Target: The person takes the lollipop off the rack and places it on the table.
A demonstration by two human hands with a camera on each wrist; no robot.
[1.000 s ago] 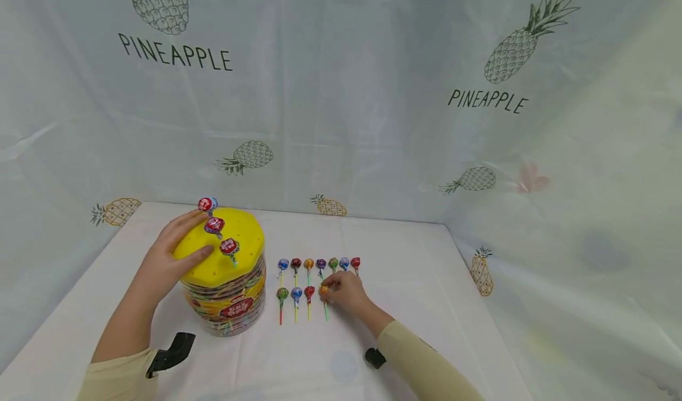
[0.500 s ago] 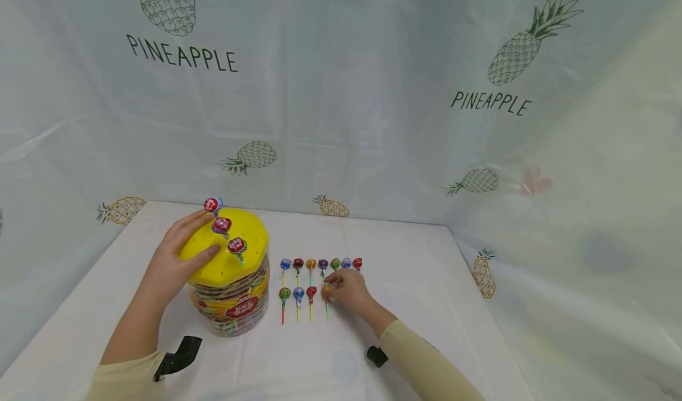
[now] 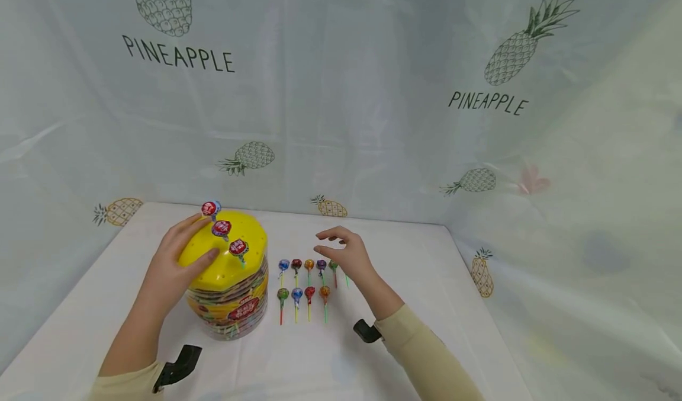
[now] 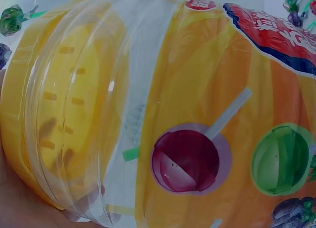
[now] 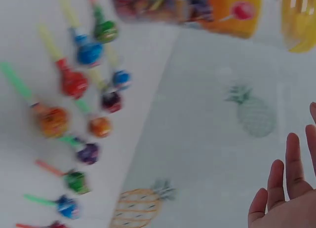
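Note:
A clear candy jar [image 3: 234, 315] with a printed label stands tilted toward the left on the table. My left hand [image 3: 169, 265] holds it by its yellow lid [image 3: 226, 273], thumb on top. Three lollipops [image 3: 238, 247] stick up from the lid. Above the back row of lollipops, my right hand [image 3: 348, 256] hovers with nothing between its parted fingers. An orange lollipop [image 3: 325, 294] lies at the right end of the front row, beside a red lollipop [image 3: 309, 293]. The right hand hides part of the back row. In the left wrist view, the jar [image 4: 197, 104] fills most of the picture.
The back row includes a blue lollipop [image 3: 283, 265] and a purple lollipop [image 3: 321, 265], sticks toward the person. A white cloth covers the table [image 3: 415, 282]. Behind it hangs a pineapple-printed curtain [image 3: 373, 152].
My right hand has let go of the orange lollipop in the front row and risen away from it, fingers parting. My left hand keeps its hold on the jar lid.

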